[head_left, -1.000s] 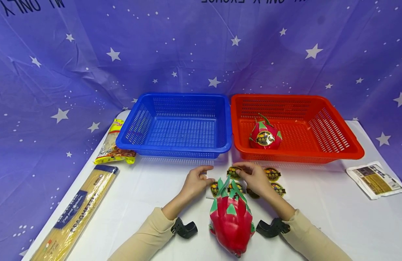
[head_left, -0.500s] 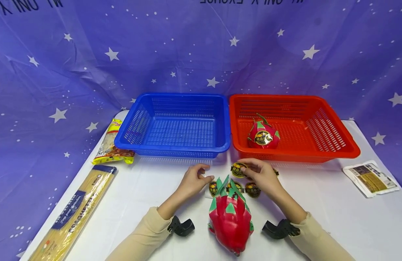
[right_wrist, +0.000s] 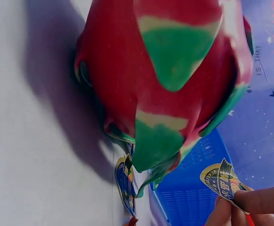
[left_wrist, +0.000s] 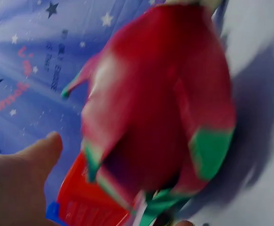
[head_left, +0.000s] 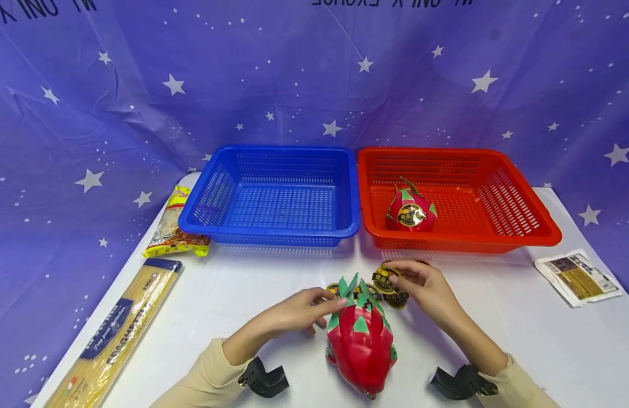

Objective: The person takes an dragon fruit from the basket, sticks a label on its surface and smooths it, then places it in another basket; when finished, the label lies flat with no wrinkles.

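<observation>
A large red dragon fruit [head_left: 362, 345] with green leaf tips, possibly a model, lies on the white table between the hands. My right hand [head_left: 434, 289] pinches a black-and-gold round sticker [right_wrist: 221, 180] between thumb and fingertips, up off the table. Below it, more such stickers [head_left: 396, 300] lie on the table, partly hidden by the fruit's leaves and the hand. My left hand [head_left: 301, 309] is at the fruit's upper left side, thumb towards the leaves and fingers loosely bent, holding nothing. Whether it touches the fruit is unclear; the left wrist view is blurred.
Behind stand a blue basket [head_left: 268, 232] and a red basket [head_left: 472, 241], the red one holding a stickered dragon fruit [head_left: 421, 218]. On the left lie a spaghetti pack [head_left: 115, 334] and a yellow-edged food bag [head_left: 174, 226]. A white pouch [head_left: 577, 277] lies right.
My right hand has lifted a sticker from the sheet and drawn it right and towards me. The left hand has moved from the sheet's left edge down to the dragon fruit.
</observation>
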A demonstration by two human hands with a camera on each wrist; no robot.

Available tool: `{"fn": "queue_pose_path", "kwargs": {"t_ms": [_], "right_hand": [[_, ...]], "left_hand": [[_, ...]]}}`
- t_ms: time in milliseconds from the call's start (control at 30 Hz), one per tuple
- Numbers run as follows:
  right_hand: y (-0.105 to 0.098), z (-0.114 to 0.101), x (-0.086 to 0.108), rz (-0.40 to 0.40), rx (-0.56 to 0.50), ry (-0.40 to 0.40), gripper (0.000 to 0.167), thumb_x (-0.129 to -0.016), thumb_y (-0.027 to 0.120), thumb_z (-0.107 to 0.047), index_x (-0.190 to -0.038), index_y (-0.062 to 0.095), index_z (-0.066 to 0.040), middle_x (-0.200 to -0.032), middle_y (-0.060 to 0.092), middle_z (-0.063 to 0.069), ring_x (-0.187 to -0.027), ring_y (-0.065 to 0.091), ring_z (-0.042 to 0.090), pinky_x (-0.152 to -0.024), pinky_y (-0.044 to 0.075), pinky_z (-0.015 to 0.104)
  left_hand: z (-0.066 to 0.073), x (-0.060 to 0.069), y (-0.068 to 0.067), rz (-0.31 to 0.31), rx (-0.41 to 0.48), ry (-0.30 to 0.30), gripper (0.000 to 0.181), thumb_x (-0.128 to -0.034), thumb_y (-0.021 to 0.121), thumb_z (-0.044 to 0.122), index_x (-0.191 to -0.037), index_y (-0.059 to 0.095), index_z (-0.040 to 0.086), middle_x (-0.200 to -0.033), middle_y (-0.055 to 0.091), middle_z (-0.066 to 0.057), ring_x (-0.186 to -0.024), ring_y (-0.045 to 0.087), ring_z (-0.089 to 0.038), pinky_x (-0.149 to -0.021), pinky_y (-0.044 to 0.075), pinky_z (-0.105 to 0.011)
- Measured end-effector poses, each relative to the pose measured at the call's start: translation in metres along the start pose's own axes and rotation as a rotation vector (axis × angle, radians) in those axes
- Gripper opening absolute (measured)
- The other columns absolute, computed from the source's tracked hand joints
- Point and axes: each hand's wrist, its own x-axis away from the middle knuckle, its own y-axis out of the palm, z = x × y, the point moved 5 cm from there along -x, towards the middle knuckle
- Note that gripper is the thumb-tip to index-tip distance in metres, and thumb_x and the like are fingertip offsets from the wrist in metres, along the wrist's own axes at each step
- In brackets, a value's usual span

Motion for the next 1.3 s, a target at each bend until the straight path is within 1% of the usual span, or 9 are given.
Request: {"fn": "queue_pose_path", "kwargs": {"t_ms": [133, 267, 367, 467, 600, 700, 900, 1100, 1300], "right_hand": [[-0.006, 0.0, 0.007, 0.017, 0.003, 0.012, 0.034, -0.084, 0.064, -0.023, -0.115, 0.061, -0.009, -0.11, 0.061, -0.003, -0.091, 0.062, 0.001, -0.076, 0.05, 0.019], [-0.011, 0.0, 0.014, 0.023, 0.0, 0.027, 0.036, -0.084, 0.064, -0.022, -0.116, 0.06, -0.008, -0.105, 0.06, -0.01, -0.087, 0.061, 0.001, -0.072, 0.051, 0.022], [-0.014, -0.001, 0.018, 0.024, 0.002, 0.034, 0.035, -0.084, 0.063, -0.021, -0.116, 0.06, -0.007, -0.097, 0.059, -0.014, -0.077, 0.058, 0.0, -0.064, 0.049, 0.023], [-0.016, -0.002, 0.022, 0.027, 0.003, 0.039, 0.034, -0.085, 0.062, -0.018, -0.116, 0.059, -0.005, -0.088, 0.058, -0.014, -0.069, 0.052, 0.001, -0.059, 0.046, 0.024], [-0.018, -0.002, 0.026, 0.021, 0.001, 0.047, 0.035, -0.085, 0.062, -0.019, -0.117, 0.058, -0.005, -0.086, 0.06, -0.012, -0.071, 0.055, 0.001, -0.063, 0.048, 0.023], [-0.017, -0.001, 0.027, 0.008, -0.007, 0.046, 0.038, -0.084, 0.063, -0.021, -0.118, 0.058, -0.004, -0.09, 0.061, -0.011, -0.078, 0.06, 0.002, -0.07, 0.05, 0.022], [-0.014, 0.0, 0.028, -0.008, -0.032, 0.034, 0.038, -0.084, 0.063, -0.02, -0.118, 0.058, -0.003, -0.093, 0.062, -0.012, -0.083, 0.062, 0.003, -0.074, 0.051, 0.021], [-0.016, -0.005, 0.029, -0.008, -0.034, 0.012, 0.037, -0.085, 0.062, -0.019, -0.118, 0.057, -0.002, -0.095, 0.062, -0.012, -0.084, 0.062, 0.002, -0.074, 0.051, 0.02], [-0.019, -0.012, 0.03, -0.006, -0.022, 0.011, 0.038, -0.086, 0.062, -0.021, -0.119, 0.057, -0.003, -0.098, 0.062, -0.015, -0.085, 0.062, 0.002, -0.072, 0.052, 0.022]], "left_hand": [[0.001, 0.005, 0.015, -0.074, 0.025, -0.018, 0.072, -0.0815, 0.056, 0.054, -0.127, 0.043, 0.0, -0.091, 0.059, -0.005, -0.071, 0.057, -0.012, -0.055, 0.05, -0.03], [0.002, 0.004, 0.023, -0.118, 0.072, -0.011, 0.065, -0.0828, 0.057, 0.051, -0.122, 0.044, 0.001, -0.089, 0.057, -0.006, -0.066, 0.056, -0.011, -0.053, 0.051, -0.03], [0.001, 0.003, 0.025, -0.121, 0.077, -0.018, 0.064, -0.0825, 0.058, 0.05, -0.122, 0.043, 0.002, -0.091, 0.055, -0.006, -0.067, 0.055, -0.013, -0.054, 0.051, -0.03], [0.001, 0.002, 0.028, -0.118, 0.085, -0.007, 0.064, -0.0809, 0.062, 0.047, -0.122, 0.042, 0.002, -0.096, 0.059, -0.006, -0.078, 0.058, -0.013, -0.066, 0.05, -0.029], [0.002, 0.002, 0.031, -0.098, 0.104, -0.014, 0.061, -0.0777, 0.067, 0.043, -0.118, 0.042, 0.004, -0.101, 0.062, -0.007, -0.099, 0.057, -0.014, -0.089, 0.045, -0.034], [0.003, 0.005, 0.032, -0.067, 0.103, -0.04, 0.067, -0.0744, 0.07, 0.043, -0.119, 0.039, 0.005, -0.103, 0.06, -0.006, -0.104, 0.054, -0.017, -0.094, 0.042, -0.04], [0.003, 0.006, 0.038, 0.027, 0.058, -0.06, 0.082, -0.0662, 0.073, 0.052, -0.124, 0.037, 0.005, -0.105, 0.059, -0.005, -0.105, 0.053, -0.019, -0.091, 0.044, -0.043], [0.003, 0.007, 0.039, 0.124, 0.019, -0.011, 0.083, -0.063, 0.074, 0.054, -0.123, 0.04, 0.008, -0.104, 0.06, -0.003, -0.098, 0.056, -0.015, -0.082, 0.048, -0.037], [0.003, 0.006, 0.037, 0.128, 0.115, 0.073, 0.072, -0.0657, 0.075, 0.047, -0.117, 0.043, 0.007, -0.094, 0.062, -0.003, -0.084, 0.059, -0.011, -0.071, 0.05, -0.029]]}}
